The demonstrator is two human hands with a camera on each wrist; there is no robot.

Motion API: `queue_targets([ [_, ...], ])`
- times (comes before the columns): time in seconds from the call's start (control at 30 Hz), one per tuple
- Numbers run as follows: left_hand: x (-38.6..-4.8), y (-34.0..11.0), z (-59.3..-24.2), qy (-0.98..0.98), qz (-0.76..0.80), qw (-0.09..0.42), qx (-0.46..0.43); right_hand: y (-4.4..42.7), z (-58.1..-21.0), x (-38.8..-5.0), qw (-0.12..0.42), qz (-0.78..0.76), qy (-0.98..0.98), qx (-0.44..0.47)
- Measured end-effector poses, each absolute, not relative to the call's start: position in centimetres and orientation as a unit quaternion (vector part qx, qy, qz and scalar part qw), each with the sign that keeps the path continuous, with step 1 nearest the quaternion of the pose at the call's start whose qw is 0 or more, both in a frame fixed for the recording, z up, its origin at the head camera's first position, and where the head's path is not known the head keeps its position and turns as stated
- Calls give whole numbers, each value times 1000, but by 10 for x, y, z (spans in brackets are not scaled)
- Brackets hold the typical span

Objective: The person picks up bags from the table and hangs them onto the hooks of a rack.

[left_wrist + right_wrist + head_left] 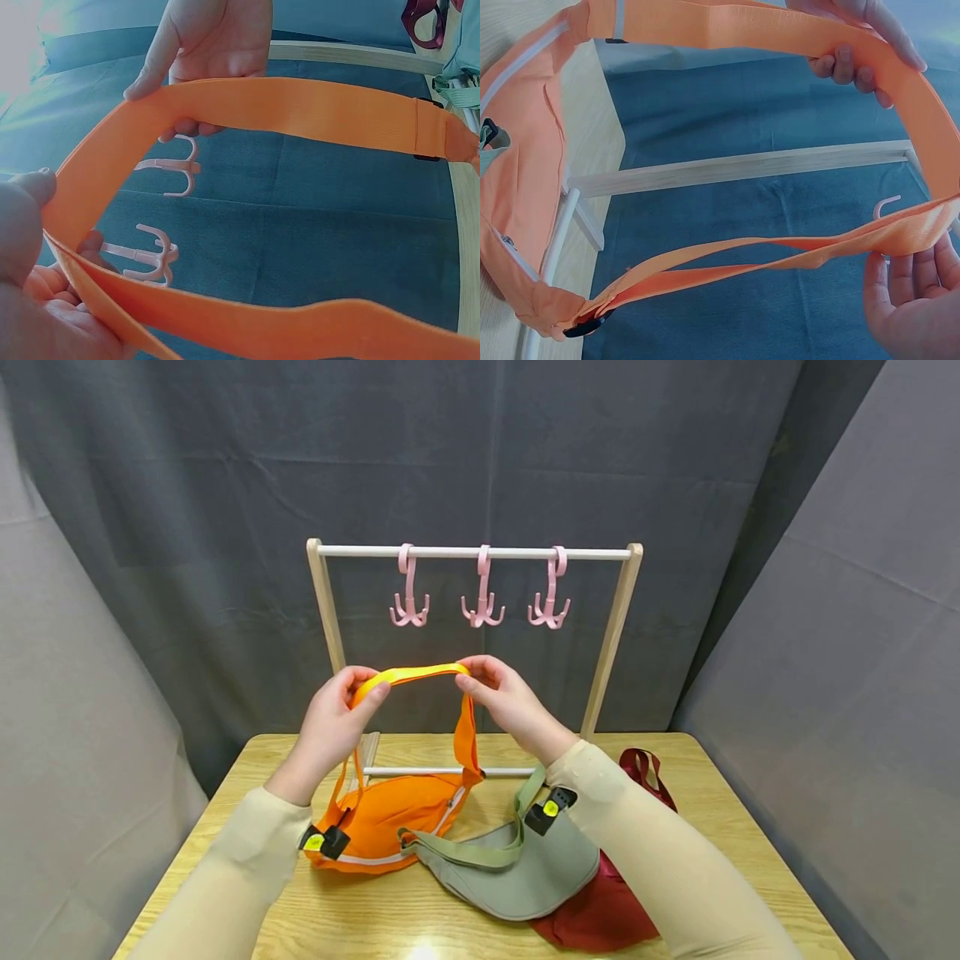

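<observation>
An orange waist bag (405, 810) lies on the table, its strap (420, 673) lifted into a loop above it. My left hand (333, 718) pinches the loop's left side between thumb and fingers, also seen at the left edge of the left wrist view. At the loop's right top corner, my right hand (510, 697) pinches the same strap; the left wrist view shows its thumb in front and fingertips behind. The right wrist view shows the bag's white zip (525, 64) and a black buckle (589, 324) where strap meets bag.
Behind the hands stands a wooden rack with a white bar (360, 552), carrying three pink hooks (482, 602). A grey-green bag (517, 877) overlaps a dark red bag (607, 910) on the table's right side, partly under my right forearm. Grey curtains (225, 485) enclose the table.
</observation>
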State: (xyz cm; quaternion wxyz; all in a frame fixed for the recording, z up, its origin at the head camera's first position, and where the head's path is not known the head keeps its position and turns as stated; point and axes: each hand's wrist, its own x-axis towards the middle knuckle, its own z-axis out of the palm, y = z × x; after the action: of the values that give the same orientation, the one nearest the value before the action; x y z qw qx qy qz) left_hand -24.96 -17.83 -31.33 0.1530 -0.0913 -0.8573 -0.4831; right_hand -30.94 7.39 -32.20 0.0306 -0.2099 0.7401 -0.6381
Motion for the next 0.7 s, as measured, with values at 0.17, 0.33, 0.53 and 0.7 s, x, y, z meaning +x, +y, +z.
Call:
queue_targets([
  [0.17, -250, -178, -310, -859, -479, 156, -91, 73, -318, -310, 24, -635, 743, -212],
  [0.33, -250, -178, -307, -857, -480, 161, -94, 73, -316, -311, 22, -631, 746, -213],
  [0.53, -253, -178, -305, -856, -478, 170, -97, 72, -313, -312, 19, -631, 746, -212],
  [0.7, -254, -178, -302, -855, -481, 169, -97, 71, -312, -314, 18, -634, 743, -212],
])
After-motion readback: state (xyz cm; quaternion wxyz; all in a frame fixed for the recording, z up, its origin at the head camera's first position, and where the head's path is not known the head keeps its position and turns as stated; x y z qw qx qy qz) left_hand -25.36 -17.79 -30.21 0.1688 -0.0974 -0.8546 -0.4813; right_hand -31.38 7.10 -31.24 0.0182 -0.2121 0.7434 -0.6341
